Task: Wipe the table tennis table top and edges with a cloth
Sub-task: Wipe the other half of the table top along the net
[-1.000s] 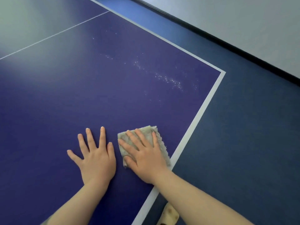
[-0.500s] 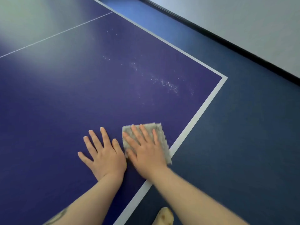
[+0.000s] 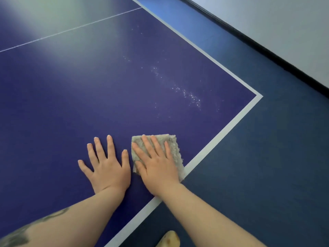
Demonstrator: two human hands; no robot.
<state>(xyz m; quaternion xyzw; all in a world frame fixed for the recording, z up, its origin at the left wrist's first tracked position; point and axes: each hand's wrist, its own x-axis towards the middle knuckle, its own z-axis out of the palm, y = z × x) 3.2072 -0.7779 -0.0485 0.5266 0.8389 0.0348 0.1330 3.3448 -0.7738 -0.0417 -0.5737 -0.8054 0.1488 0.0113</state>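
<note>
Here my right hand (image 3: 157,167) lies flat, fingers straight, pressing the cloth (image 3: 175,150) beneath it — near the table (image 3: 71,113) edge; my left hand (image 3: 106,168) rests spread flat just beside it.

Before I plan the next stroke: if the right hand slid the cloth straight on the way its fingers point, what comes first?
The right hand, flat on the cloth, points up the table. Bare blue surface comes first; the white specks seem slightly right of that line.

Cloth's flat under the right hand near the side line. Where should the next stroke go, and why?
Probably push the cloth forward under the right hand toward the corner: a trail of white specks lies ahead on the table top, unwiped.
</note>
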